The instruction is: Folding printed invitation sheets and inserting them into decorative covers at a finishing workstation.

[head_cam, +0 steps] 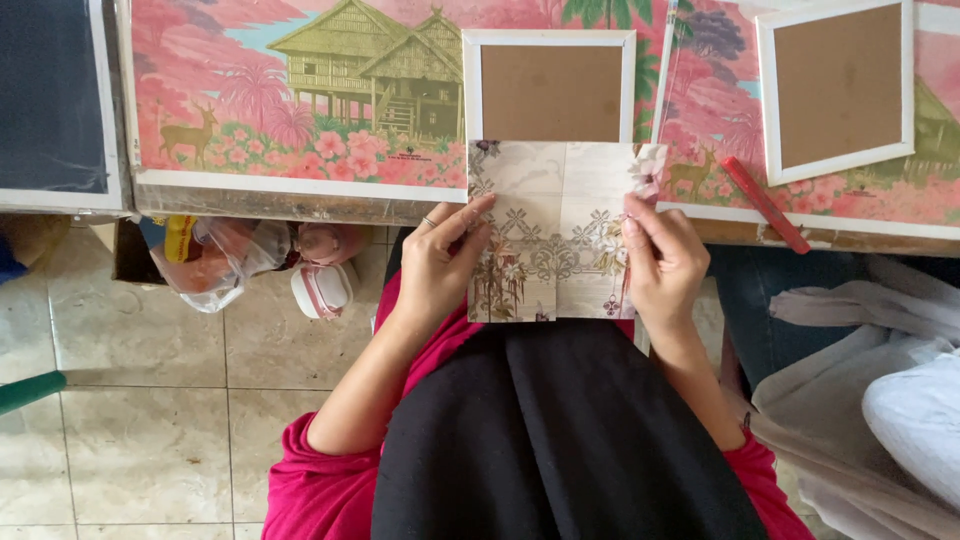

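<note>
Item: patterned paper sheet, held over my lap. My left hand pinches its left edge; my right hand grips the right edge, wrists bent inward.

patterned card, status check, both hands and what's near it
Left hand and right hand both grip patterned card by its sides. White frame just beyond. Nothing covering it.
</note>
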